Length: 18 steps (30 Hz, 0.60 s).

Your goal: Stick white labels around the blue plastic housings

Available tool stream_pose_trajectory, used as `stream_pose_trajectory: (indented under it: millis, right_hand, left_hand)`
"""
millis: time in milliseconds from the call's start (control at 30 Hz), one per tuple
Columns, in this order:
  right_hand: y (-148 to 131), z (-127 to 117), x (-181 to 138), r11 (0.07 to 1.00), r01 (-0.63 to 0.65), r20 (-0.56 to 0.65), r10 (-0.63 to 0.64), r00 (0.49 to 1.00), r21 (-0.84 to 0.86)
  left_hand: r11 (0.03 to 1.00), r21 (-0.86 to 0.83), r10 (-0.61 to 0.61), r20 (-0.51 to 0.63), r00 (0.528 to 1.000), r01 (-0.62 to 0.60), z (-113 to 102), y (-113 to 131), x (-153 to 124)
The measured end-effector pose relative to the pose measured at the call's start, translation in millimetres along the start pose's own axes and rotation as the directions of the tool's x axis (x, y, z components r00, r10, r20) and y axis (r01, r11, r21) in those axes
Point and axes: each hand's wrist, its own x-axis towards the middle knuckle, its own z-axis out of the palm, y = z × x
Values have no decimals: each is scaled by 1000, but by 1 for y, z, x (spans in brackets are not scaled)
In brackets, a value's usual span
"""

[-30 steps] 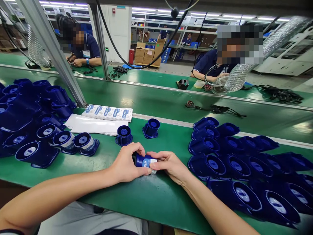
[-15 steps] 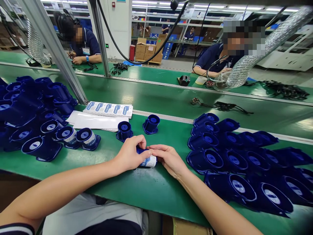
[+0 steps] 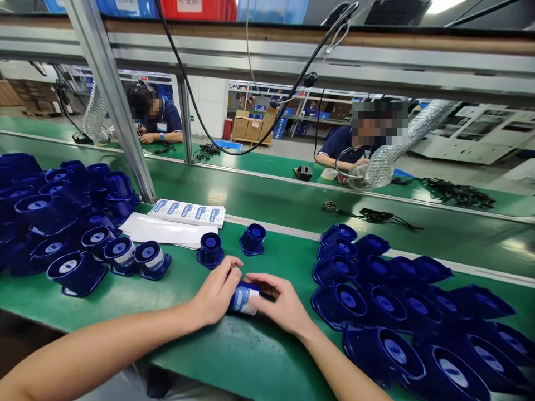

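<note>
Between my hands, on the near part of the bench, a blue plastic cup-shaped housing (image 3: 243, 301) lies tilted on its side, with a white-and-blue label on its wall. My left hand (image 3: 217, 292) is closed around its left end. The right hand (image 3: 281, 303) curves over the other end, thumb against the label and fingers on the far side. Just beyond stand two blue housings without visible labels, one on the left (image 3: 210, 249) and one on the right (image 3: 253, 239). Sheets of printed labels (image 3: 186, 214) and white backing paper (image 3: 167, 230) lie behind to the left.
Blue housings are heaped at the left (image 3: 50, 209); two labelled ones (image 3: 150, 259) stand at that heap's edge. Rows of housings (image 3: 382, 303) fill the right. A metal post (image 3: 112, 106) rises at the back left. Co-workers (image 3: 340, 142) sit across the line, near black cables (image 3: 457, 191).
My view has tipped upward, bringing an overhead shelf into sight. My right hand has gone from fingertips at the housing's end to a wider hold around it, with its thumb on the label.
</note>
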Motion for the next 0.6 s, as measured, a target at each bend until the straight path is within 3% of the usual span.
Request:
stream_pose_trajectory:
  millis: [67, 133, 333, 433, 600]
  right_hand:
    - [-1, -1, -6, 958, 194, 143, -166, 976, -213]
    - [1, 4, -10, 875, 310, 186, -257, 948, -371]
    - [16, 28, -11, 723, 410, 64, -455, 888, -556]
    - [11, 30, -9, 774, 377, 31, -422, 906, -509]
    - [2, 27, -5, 931, 249, -49, -271, 961, -269]
  left_hand:
    - [998, -64, 3, 15, 1000, -2, 3, -9, -8]
    - [993, -118, -1, 14, 1000, 3, 6, -16, -11]
    - [984, -168, -60, 19, 998, 62, 8, -23, -8]
    - [982, -182, -39, 23, 999, 43, 9, -25, -9]
    - [980, -192, 54, 33, 998, -47, 8, -27, -9]
